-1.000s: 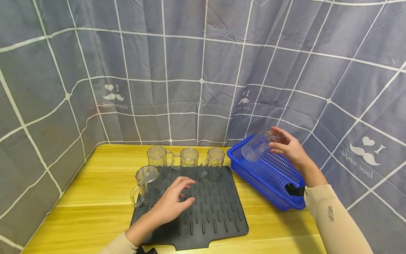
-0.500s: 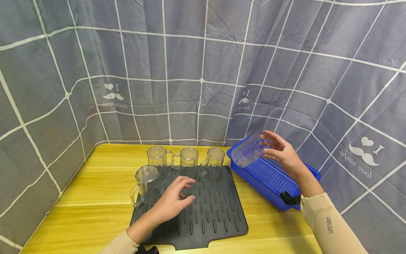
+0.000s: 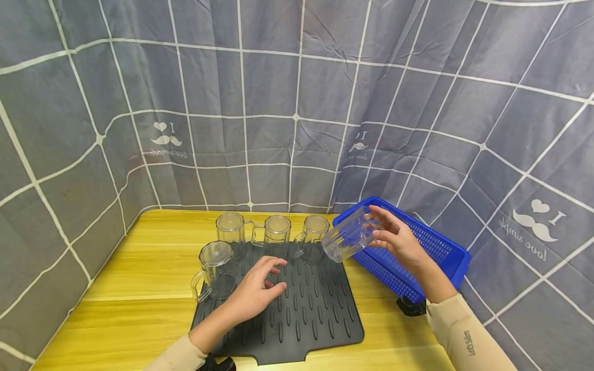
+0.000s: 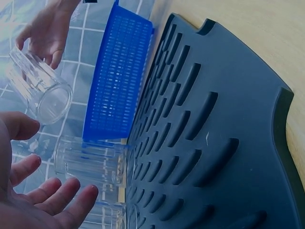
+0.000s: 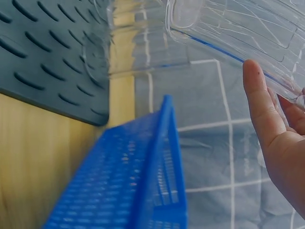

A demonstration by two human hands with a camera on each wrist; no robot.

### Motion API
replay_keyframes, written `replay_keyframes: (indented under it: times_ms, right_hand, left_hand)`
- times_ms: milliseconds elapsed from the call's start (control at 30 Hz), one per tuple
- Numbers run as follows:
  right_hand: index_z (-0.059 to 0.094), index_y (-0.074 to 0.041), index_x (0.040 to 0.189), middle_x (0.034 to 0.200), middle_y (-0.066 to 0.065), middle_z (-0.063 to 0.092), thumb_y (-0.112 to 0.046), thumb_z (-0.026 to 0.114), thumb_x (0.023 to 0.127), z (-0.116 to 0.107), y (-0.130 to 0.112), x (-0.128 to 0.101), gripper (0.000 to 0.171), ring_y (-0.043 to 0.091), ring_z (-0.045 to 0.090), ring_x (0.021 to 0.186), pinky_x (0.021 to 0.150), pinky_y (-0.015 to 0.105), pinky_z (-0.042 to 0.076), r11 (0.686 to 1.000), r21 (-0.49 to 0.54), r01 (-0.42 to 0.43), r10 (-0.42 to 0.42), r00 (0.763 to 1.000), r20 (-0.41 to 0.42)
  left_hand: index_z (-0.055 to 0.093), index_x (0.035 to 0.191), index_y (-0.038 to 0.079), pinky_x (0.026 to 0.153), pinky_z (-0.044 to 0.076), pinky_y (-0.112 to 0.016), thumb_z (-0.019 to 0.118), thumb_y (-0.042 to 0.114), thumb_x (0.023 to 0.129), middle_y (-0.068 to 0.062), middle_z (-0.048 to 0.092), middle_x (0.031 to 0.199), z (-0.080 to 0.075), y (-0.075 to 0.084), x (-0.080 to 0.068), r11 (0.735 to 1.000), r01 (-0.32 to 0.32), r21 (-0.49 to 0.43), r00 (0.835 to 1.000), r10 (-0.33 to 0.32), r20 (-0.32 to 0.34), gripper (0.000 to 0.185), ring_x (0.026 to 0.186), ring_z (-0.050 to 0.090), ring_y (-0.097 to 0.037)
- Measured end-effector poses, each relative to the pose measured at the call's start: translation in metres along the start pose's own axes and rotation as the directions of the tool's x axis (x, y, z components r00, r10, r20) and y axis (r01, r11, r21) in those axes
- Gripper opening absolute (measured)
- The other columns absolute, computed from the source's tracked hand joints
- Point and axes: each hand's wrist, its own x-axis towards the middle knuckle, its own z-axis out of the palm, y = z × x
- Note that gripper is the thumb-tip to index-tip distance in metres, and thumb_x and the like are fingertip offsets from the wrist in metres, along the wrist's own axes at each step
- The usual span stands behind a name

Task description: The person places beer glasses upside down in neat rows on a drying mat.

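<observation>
Right hand (image 3: pixel 399 242) fingers (image 3: pixel 381 216) hold tilted glass (image 3: pixel 345 239).

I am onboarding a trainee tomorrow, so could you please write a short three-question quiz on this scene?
1. True or false: the right hand holds a clear glass tilted on its side.
2. How many mugs stand on the dark mat?
3. Where does the left hand rest: A) in the blue basket, B) on the mat, C) on the curtain?

Key: 1 true; 2 four; 3 B.
</observation>
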Motion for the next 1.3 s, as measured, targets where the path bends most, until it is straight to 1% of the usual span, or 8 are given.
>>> replay_keyframes:
  times_ms: [67,300,433,600,800,967,1167,1300]
  right_hand:
    - [0.027,-0.003,0.158,0.137,0.006,0.050,-0.002,0.052,0.102,0.005,0.005,-0.001,0.061,0.011,0.059,0.119,0.085,0.032,0.059,1.000,0.014,-0.011,0.011,1.000,0.000]
    - [0.027,-0.005,0.158,0.141,0.014,0.046,-0.001,0.048,0.100,0.022,0.016,-0.007,0.062,0.019,0.056,0.119,0.086,0.037,0.059,0.996,0.048,-0.070,0.072,0.997,-0.022]
    - [0.026,-0.006,0.159,0.143,0.012,0.044,-0.003,0.048,0.100,0.031,0.020,-0.008,0.063,0.018,0.056,0.119,0.087,0.038,0.059,0.993,0.064,-0.096,0.097,0.995,-0.011]
    - [0.025,-0.005,0.159,0.143,0.012,0.044,-0.003,0.048,0.099,0.041,0.027,-0.008,0.064,0.017,0.057,0.117,0.087,0.041,0.058,0.991,0.095,-0.096,0.094,0.995,0.023]
    - [0.024,-0.002,0.158,0.135,0.010,0.048,-0.004,0.050,0.097,0.056,0.034,-0.006,0.066,0.019,0.062,0.110,0.086,0.042,0.059,0.979,0.186,-0.088,0.080,0.996,0.048]
    - [0.020,0.000,0.158,0.134,0.008,0.045,-0.006,0.051,0.095,0.068,0.039,-0.004,0.071,0.018,0.061,0.110,0.086,0.041,0.059,0.964,0.237,-0.122,0.114,0.992,0.045]
    - [0.019,-0.002,0.158,0.135,0.008,0.044,-0.005,0.051,0.095,0.081,0.045,-0.003,0.071,0.018,0.060,0.111,0.086,0.045,0.058,0.950,0.280,-0.141,0.132,0.990,0.048]
    - [0.017,-0.002,0.159,0.138,0.006,0.043,-0.005,0.050,0.093,0.088,0.048,-0.003,0.074,0.016,0.061,0.112,0.087,0.044,0.058,0.942,0.299,-0.149,0.140,0.989,0.051]
  left_hand:
    - [0.053,0.140,0.028,0.084,0.055,-0.033,0.069,0.027,0.097,0.003,0.049,0.140,0.001,0.000,0.001,1.000,-0.001,0.005,1.000,0.001,0.001,0.046,0.122,0.057,-0.023]
    - [0.052,0.142,0.028,0.085,0.055,-0.034,0.069,0.028,0.096,0.002,0.050,0.141,0.004,0.002,0.001,1.000,0.006,0.000,1.000,-0.006,0.005,0.049,0.122,0.058,-0.024]
    - [0.051,0.143,0.027,0.084,0.054,-0.033,0.069,0.028,0.096,0.001,0.050,0.139,0.005,0.003,0.002,1.000,0.006,-0.002,1.000,-0.006,0.007,0.050,0.121,0.058,-0.023]
    - [0.047,0.146,0.026,0.084,0.054,-0.033,0.069,0.029,0.096,0.002,0.050,0.139,0.006,0.004,0.002,1.000,0.015,-0.004,1.000,-0.015,0.021,0.054,0.121,0.057,-0.020]
    - [0.032,0.155,0.021,0.089,0.054,-0.041,0.073,0.032,0.093,-0.005,0.049,0.143,0.007,0.005,0.006,0.997,0.047,-0.058,0.999,-0.046,0.027,0.075,0.124,0.055,-0.023]
    - [0.026,0.158,0.018,0.090,0.053,-0.040,0.075,0.035,0.091,-0.010,0.046,0.147,0.008,0.004,0.008,0.993,0.073,-0.097,0.997,-0.068,0.046,0.085,0.126,0.053,-0.025]
    - [0.027,0.157,0.020,0.089,0.053,-0.037,0.078,0.032,0.089,-0.006,0.046,0.146,0.009,0.000,0.010,0.984,0.097,-0.148,0.995,-0.096,0.013,0.086,0.127,0.053,-0.025]
    - [0.028,0.157,0.021,0.088,0.054,-0.036,0.080,0.032,0.087,-0.005,0.046,0.145,0.009,-0.002,0.009,0.981,0.104,-0.163,0.994,-0.105,-0.002,0.088,0.126,0.053,-0.026]
